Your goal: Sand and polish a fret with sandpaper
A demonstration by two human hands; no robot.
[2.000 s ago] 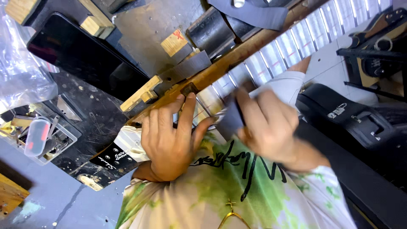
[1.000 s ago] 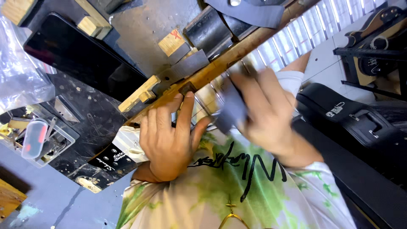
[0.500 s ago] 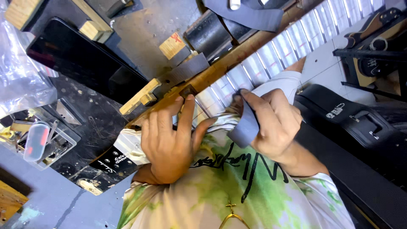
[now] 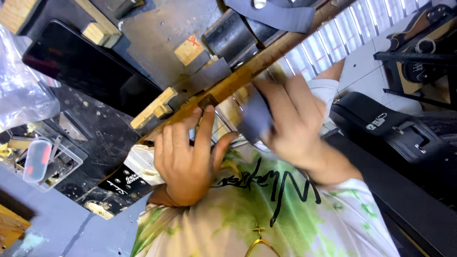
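Note:
A guitar neck (image 4: 259,64) with a worn wooden edge lies slantwise across the bench. Pale tape strips cover its fretboard (image 4: 342,31) between the frets. My left hand (image 4: 188,157) rests flat on the neck near its lower end, fingers spread, holding nothing. My right hand (image 4: 297,123), blurred by motion, grips a small grey pad (image 4: 254,116) and presses it on the fretboard just right of my left hand. My tie-dye shirt fills the bottom of the view.
A black tablet (image 4: 90,71) lies at upper left, with wooden blocks (image 4: 152,109) beside the neck. A clear plastic box (image 4: 43,159) of small parts sits at the left edge. A black guitar case (image 4: 395,138) is on the floor at right.
My right hand has slid the grey pad back and forth along the fretboard and is now blurred again, close to my left hand. My left hand has stayed put.

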